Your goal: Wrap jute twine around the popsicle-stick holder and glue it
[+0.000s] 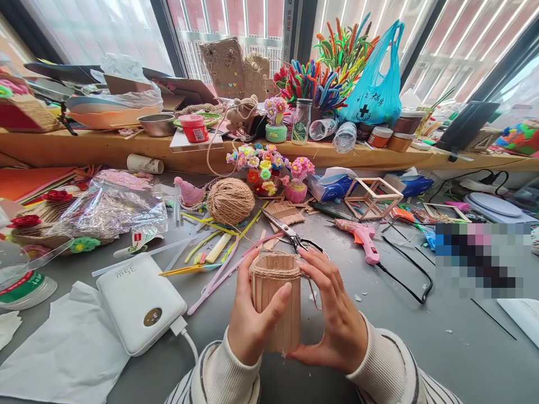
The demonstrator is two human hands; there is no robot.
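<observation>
Left hand and right hand brace a wooden stick cup at the near edge of a crowded worktable

Fingers of the left hand wrap the far left side of the upright cup, its thumb laid across the front. The right hand arches wide, fingertips bent at the right of the rim and thumb stretched down to the foot; whether those fingertips pinch the twine cannot be told. The twine circles the cup just below its top, and a loose tail hangs between cup and right palm. Striped sleeves with pale ribbed cuffs frame the scene.

Just beyond the fingers lie metal scissors, blades slightly parted, pointing far left over flat wooden sticks. To the right rests a pink glue gun, its black cord curling nearer; farther right stands an open wooden cube frame. To the left, a white power bank overlaps a white sheet, with lilac and yellow strips between it and the cup. Farther back sits a ball of twine beside crocheted flowers. On the far ledge, a blue plastic bag stands at right before barred windows
</observation>
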